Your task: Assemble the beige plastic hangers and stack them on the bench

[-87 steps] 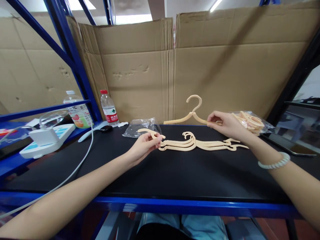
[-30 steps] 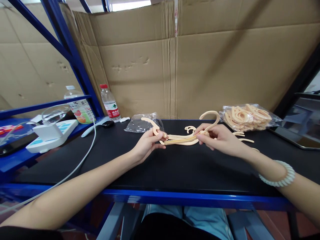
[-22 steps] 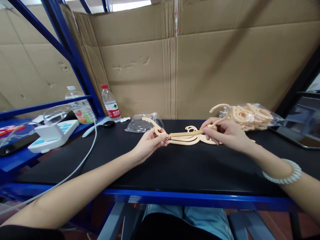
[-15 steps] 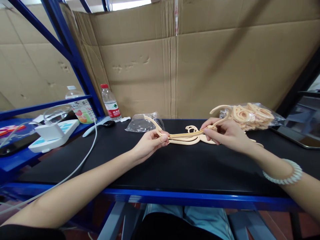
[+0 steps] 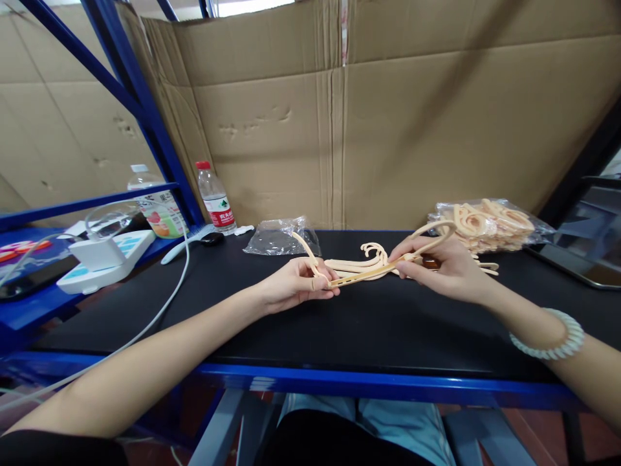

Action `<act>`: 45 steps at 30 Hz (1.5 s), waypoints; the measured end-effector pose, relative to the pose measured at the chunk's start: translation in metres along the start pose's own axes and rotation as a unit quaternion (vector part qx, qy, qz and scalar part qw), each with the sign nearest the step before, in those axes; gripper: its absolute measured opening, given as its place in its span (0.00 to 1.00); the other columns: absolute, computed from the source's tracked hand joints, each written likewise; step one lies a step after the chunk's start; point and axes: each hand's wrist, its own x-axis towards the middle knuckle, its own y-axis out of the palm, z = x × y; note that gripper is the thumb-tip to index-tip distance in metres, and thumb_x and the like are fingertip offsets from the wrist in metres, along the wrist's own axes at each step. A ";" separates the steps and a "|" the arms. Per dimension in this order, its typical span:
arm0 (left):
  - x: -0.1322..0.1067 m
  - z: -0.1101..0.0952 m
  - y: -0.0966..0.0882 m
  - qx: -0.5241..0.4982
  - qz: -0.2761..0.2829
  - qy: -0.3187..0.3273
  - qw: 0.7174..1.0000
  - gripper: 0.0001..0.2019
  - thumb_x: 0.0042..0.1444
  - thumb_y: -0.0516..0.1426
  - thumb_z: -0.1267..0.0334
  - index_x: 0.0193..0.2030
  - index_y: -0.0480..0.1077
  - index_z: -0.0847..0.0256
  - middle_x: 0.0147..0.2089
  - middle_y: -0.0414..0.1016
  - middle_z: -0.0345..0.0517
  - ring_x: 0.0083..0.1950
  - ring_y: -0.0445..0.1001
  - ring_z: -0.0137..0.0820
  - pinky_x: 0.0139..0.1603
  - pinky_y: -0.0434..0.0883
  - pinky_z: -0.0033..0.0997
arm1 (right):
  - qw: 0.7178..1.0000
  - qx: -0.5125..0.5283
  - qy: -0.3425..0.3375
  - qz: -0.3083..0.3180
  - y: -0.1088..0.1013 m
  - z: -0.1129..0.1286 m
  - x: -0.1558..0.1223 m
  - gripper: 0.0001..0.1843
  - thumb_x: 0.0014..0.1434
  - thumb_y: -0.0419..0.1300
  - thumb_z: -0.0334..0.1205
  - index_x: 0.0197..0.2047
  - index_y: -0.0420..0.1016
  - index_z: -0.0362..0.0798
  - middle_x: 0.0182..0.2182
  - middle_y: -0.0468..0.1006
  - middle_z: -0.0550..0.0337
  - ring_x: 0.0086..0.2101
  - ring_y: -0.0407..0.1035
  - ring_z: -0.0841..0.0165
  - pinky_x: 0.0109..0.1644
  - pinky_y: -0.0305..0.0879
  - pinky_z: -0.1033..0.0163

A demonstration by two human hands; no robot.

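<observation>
Both hands hold small beige plastic hanger parts above a black tabletop (image 5: 339, 323). My left hand (image 5: 295, 290) pinches a curved hanger piece (image 5: 305, 251) that sticks up and back from the fingers. My right hand (image 5: 439, 268) grips a hanger (image 5: 388, 262) near its hook, and the hanger's arm reaches left to the left fingers. Behind the hands a short stack of finished hangers (image 5: 361, 264) lies flat on the table.
A clear bag of hanger parts (image 5: 488, 223) lies at the back right, an empty clear bag (image 5: 281, 238) at the back middle. A water bottle (image 5: 213, 197) stands by the cardboard wall (image 5: 339, 129). A white power strip (image 5: 104, 259) and cable (image 5: 160, 304) lie left.
My right hand brought the hanger down from the air to the left hand's piece. Since a second ago both hands moved slightly toward me, with the hanger's arm now meeting the left fingers.
</observation>
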 end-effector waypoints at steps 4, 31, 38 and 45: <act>-0.001 0.001 -0.001 0.001 0.020 0.001 1.000 0.13 0.41 0.69 0.69 0.27 0.69 0.68 0.36 0.71 0.44 0.36 0.76 0.30 0.38 0.74 0.26 | 1.000 0.006 -0.027 -0.010 0.004 0.003 -0.002 0.10 0.60 0.58 0.46 0.35 0.75 0.50 0.25 0.76 0.59 0.20 0.65 0.71 0.21 0.60 0.65; 0.000 0.006 -0.002 0.055 0.015 0.027 0.998 0.16 0.40 0.69 0.68 0.27 0.64 0.67 0.30 0.74 0.45 0.30 0.76 0.29 0.33 0.74 0.25 | 0.996 0.033 -0.078 -0.034 0.011 0.006 -0.001 0.11 0.58 0.58 0.35 0.24 0.71 0.48 0.27 0.77 0.60 0.20 0.66 0.74 0.20 0.60 0.68; 0.003 0.011 -0.003 0.056 -0.018 0.036 0.998 0.16 0.39 0.69 0.69 0.26 0.63 0.67 0.28 0.74 0.44 0.29 0.76 0.29 0.30 0.73 0.24 | 0.994 0.033 -0.099 -0.043 0.015 0.006 -0.003 0.08 0.58 0.58 0.30 0.28 0.74 0.48 0.29 0.78 0.61 0.21 0.67 0.74 0.21 0.61 0.68; 0.006 0.012 -0.001 0.076 -0.074 0.088 0.990 0.15 0.40 0.68 0.71 0.25 0.63 0.67 0.28 0.73 0.42 0.28 0.77 0.29 0.29 0.73 0.22 | 0.994 0.012 -0.073 -0.081 0.021 0.009 -0.003 0.11 0.59 0.59 0.33 0.24 0.71 0.47 0.32 0.79 0.58 0.21 0.66 0.74 0.21 0.60 0.67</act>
